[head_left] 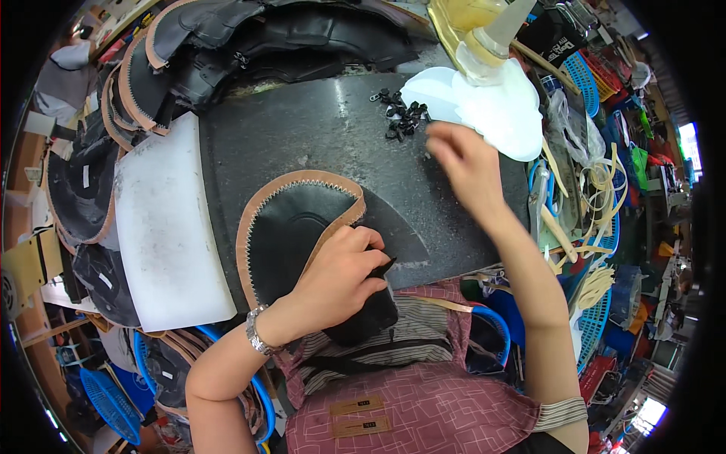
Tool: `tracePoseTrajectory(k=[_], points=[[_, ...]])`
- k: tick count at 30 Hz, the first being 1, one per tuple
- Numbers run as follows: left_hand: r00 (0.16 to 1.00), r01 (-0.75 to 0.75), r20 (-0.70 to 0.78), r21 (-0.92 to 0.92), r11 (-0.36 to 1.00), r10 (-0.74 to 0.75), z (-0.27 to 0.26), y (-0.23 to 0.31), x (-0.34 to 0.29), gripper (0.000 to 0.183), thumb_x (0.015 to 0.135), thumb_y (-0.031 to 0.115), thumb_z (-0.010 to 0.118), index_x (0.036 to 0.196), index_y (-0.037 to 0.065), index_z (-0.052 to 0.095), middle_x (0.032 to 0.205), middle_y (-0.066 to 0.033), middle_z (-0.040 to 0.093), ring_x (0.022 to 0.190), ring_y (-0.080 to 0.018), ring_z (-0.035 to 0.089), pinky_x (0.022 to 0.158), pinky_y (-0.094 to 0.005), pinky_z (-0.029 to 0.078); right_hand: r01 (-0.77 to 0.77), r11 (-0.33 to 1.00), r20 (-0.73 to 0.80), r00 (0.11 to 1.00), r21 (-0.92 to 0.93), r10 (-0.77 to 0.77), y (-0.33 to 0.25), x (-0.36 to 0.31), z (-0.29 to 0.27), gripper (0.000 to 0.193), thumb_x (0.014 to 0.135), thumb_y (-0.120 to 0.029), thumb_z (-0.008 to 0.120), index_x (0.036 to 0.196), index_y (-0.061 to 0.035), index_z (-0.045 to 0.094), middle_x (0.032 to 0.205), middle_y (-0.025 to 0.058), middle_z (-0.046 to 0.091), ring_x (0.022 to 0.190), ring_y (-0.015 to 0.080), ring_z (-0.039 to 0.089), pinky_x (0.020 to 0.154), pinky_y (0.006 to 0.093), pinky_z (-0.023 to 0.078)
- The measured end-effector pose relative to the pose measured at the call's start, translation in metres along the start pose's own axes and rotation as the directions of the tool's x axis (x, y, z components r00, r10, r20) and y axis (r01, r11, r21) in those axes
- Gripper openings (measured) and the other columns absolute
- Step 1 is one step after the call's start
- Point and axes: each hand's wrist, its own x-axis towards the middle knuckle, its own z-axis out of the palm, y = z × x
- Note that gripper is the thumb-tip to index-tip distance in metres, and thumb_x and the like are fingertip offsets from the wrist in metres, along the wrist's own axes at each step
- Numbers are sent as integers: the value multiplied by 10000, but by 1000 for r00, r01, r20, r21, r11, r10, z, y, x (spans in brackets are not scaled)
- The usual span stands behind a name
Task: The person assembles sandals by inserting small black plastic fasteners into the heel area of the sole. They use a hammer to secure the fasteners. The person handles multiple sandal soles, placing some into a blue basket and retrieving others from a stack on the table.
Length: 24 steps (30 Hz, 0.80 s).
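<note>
A black leather boot upper [283,219], edged with a tan band and zigzag stitching, lies folded over at the near edge of the dark work board. My left hand [344,268], a metal watch on its wrist, is closed on the upper's near right part, thumb and fingers pinching its black edge. Farther right, my right hand [470,166] hovers over the board with fingers curled together. Just beyond its fingertips is a pile of small black zipper sliders [404,117]. Whether it pinches one of them is hidden.
A white board [170,227] lies left of the dark work board [280,125]. More black uppers [302,38] are stacked along the far and left sides. A glue-crusted container [484,53] stands on white sheets [503,113] at far right. Blue baskets [597,325] and tools crowd the right.
</note>
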Motion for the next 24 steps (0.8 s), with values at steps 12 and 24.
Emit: tracePoseTrajectory(k=[12,24], points=[[991,39,131,-59,997,-31,-15,-2,-1,257,692,45,714,918,31,591,999,-82,530,988,-258,491,870,-351,405,-183,977,340,917,-105,208,37,40,1,199,747,-167,711,851,-21,624,661,58,594,623,132,548,591,281,439],[991,-7,134,229,973,-25,-8,14,4,308,633,40,736,840,2,511,908,-131,457,853,-306,507,727,-382,443,-686,581,835,550,437,23,-42,-59,-12,190,759,-70,708,904,-20,595,840,20,625,748,57,587,673,217,474]])
